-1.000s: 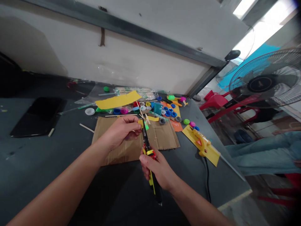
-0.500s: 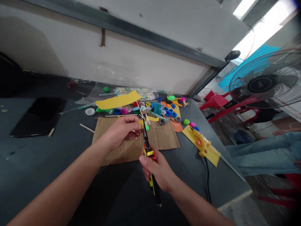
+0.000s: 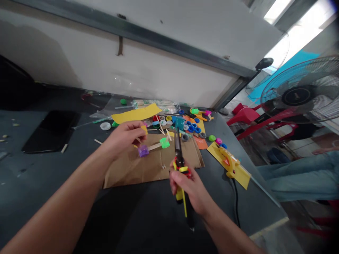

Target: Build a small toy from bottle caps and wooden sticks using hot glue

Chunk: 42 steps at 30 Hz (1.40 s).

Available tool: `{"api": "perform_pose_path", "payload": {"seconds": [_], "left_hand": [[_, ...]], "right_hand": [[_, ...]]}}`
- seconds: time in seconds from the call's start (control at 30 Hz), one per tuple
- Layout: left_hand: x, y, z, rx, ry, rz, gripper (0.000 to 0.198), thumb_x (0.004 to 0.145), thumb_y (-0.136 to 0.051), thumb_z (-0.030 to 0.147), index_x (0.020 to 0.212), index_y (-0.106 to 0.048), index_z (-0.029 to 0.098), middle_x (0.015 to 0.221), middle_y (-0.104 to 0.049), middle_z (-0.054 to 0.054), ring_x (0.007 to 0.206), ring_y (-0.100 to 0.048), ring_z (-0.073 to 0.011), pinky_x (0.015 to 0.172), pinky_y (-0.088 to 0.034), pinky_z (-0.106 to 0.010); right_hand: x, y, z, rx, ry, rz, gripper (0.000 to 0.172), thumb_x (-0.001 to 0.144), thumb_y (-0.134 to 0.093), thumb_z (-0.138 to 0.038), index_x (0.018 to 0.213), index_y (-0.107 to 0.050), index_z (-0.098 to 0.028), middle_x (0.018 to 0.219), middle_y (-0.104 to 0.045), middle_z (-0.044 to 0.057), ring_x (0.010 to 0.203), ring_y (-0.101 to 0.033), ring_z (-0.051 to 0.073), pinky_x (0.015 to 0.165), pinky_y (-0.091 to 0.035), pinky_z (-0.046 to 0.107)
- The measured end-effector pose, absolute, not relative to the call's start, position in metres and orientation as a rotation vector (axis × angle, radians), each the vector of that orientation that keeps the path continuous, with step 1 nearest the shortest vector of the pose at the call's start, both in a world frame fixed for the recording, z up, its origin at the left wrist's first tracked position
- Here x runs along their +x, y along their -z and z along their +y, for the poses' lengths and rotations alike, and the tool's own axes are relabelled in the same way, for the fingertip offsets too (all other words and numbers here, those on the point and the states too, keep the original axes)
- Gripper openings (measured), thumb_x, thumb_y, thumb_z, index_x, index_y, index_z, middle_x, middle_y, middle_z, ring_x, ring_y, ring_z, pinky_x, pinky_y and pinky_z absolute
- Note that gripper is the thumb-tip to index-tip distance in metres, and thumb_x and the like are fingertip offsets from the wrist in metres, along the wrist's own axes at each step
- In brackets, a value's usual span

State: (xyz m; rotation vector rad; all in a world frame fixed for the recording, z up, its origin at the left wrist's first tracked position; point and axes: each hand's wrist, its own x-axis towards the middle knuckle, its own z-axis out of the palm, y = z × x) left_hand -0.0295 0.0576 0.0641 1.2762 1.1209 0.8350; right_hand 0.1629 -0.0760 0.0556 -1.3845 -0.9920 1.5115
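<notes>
My left hand (image 3: 124, 137) hovers over a brown cardboard sheet (image 3: 132, 169) and pinches a small yellow piece at its fingertips. Just below and right of it lies or hangs a wooden stick with a purple cap (image 3: 143, 151) on one end and a green cap (image 3: 164, 143) on the other; I cannot tell whether the hand holds it. My right hand (image 3: 189, 188) grips a pair of black cutters with yellow and red handles (image 3: 180, 165), the blades pointing away from me, right of the stick.
Several coloured bottle caps (image 3: 189, 126), sticks and a yellow paper strip (image 3: 136, 114) lie at the back of the dark table. A yellow glue gun (image 3: 229, 162) with a black cord rests on yellow paper at right. A black phone (image 3: 51, 130) lies left. A fan (image 3: 302, 95) and red chairs stand beyond the table edge.
The cutters have come away from the stick and moved right. My left hand has shifted left and up, and the stick with its purple and green caps now shows below it.
</notes>
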Motion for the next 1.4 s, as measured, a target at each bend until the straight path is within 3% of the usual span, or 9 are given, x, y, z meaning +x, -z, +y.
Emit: {"api": "perform_pose_path", "payload": {"seconds": [0.27, 0.43, 0.53, 0.63, 0.73, 0.87, 1.07, 1.23, 1.4], "left_hand": [[-0.089, -0.036, 0.091, 1.973, -0.132, 1.531, 0.024, 0.070, -0.061, 0.040, 0.063, -0.067, 0.018, 0.057, -0.059, -0.002, 0.057, -0.052, -0.0162, 0.052, -0.032, -0.027], [-0.076, -0.019, 0.093, 2.097, -0.166, 1.651, 0.028, 0.074, -0.060, 0.045, 0.067, -0.069, 0.021, 0.070, -0.067, -0.004, 0.066, -0.057, -0.0190, 0.055, -0.031, -0.028], [-0.074, -0.021, 0.090, 2.166, -0.322, 1.699, 0.020, 0.074, -0.061, 0.040, 0.070, -0.067, 0.021, 0.073, -0.067, -0.004, 0.068, -0.057, -0.0195, 0.056, -0.031, -0.028], [-0.071, -0.026, 0.086, 2.300, -0.422, 1.518, 0.012, 0.076, -0.059, 0.031, 0.080, -0.067, 0.022, 0.083, -0.065, -0.004, 0.076, -0.058, -0.0198, 0.062, -0.036, -0.028], [-0.066, -0.026, 0.082, 2.427, -0.305, 1.267, 0.016, 0.079, -0.055, 0.025, 0.086, -0.069, 0.023, 0.091, -0.061, -0.005, 0.083, -0.059, -0.0203, 0.072, -0.041, -0.030], [-0.064, -0.018, 0.084, 2.433, -0.169, 1.277, 0.018, 0.080, -0.055, 0.027, 0.090, -0.069, 0.023, 0.091, -0.058, -0.006, 0.085, -0.057, -0.0219, 0.075, -0.042, -0.032], [-0.067, -0.013, 0.086, 2.393, -0.136, 1.343, 0.012, 0.079, -0.057, 0.028, 0.078, -0.065, 0.019, 0.088, -0.058, -0.006, 0.081, -0.056, -0.0205, 0.070, -0.041, -0.030], [-0.065, -0.016, 0.084, 2.406, -0.205, 1.335, 0.017, 0.081, -0.054, 0.026, 0.092, -0.066, 0.020, 0.094, -0.058, -0.006, 0.084, -0.057, -0.0198, 0.072, -0.040, -0.029], [-0.066, -0.010, 0.086, 2.399, -0.220, 1.322, 0.012, 0.079, -0.055, 0.023, 0.082, -0.066, 0.019, 0.089, -0.059, -0.006, 0.079, -0.056, -0.0190, 0.069, -0.039, -0.029]], "right_hand": [[0.233, -0.060, -0.060, -1.592, -1.250, -1.035, 0.047, 0.071, -0.070, -0.054, 0.098, -0.053, -0.019, 0.065, -0.056, -0.004, 0.056, -0.052, 0.012, 0.057, -0.041, 0.026], [0.239, -0.049, -0.058, -1.624, -1.249, -1.089, 0.047, 0.071, -0.070, -0.055, 0.096, -0.053, -0.019, 0.064, -0.057, -0.003, 0.055, -0.051, 0.012, 0.057, -0.041, 0.028], [0.231, -0.047, -0.061, -1.604, -1.285, -1.067, 0.046, 0.070, -0.071, -0.054, 0.094, -0.053, -0.019, 0.063, -0.056, -0.003, 0.056, -0.050, 0.013, 0.058, -0.041, 0.028], [0.226, -0.046, -0.061, -1.570, -1.312, -1.032, 0.046, 0.070, -0.071, -0.054, 0.094, -0.053, -0.019, 0.063, -0.056, -0.003, 0.055, -0.050, 0.013, 0.057, -0.041, 0.029], [0.226, -0.042, -0.060, -1.541, -1.324, -1.031, 0.045, 0.071, -0.071, -0.052, 0.095, -0.052, -0.020, 0.064, -0.056, -0.003, 0.055, -0.050, 0.014, 0.057, -0.041, 0.029], [0.230, -0.040, -0.061, -1.547, -1.327, -1.041, 0.043, 0.073, -0.070, -0.051, 0.097, -0.053, -0.019, 0.063, -0.056, -0.003, 0.056, -0.050, 0.013, 0.058, -0.041, 0.028], [0.230, -0.038, -0.063, -1.553, -1.310, -1.036, 0.044, 0.073, -0.070, -0.051, 0.097, -0.052, -0.019, 0.063, -0.055, -0.003, 0.057, -0.050, 0.013, 0.059, -0.041, 0.029], [0.228, -0.039, -0.064, -1.543, -1.302, -1.052, 0.043, 0.072, -0.070, -0.052, 0.096, -0.053, -0.020, 0.063, -0.055, -0.003, 0.057, -0.050, 0.014, 0.059, -0.042, 0.029], [0.225, -0.043, -0.063, -1.546, -1.294, -1.063, 0.044, 0.070, -0.071, -0.053, 0.093, -0.051, -0.021, 0.062, -0.053, -0.003, 0.056, -0.048, 0.014, 0.058, -0.042, 0.029]]}}
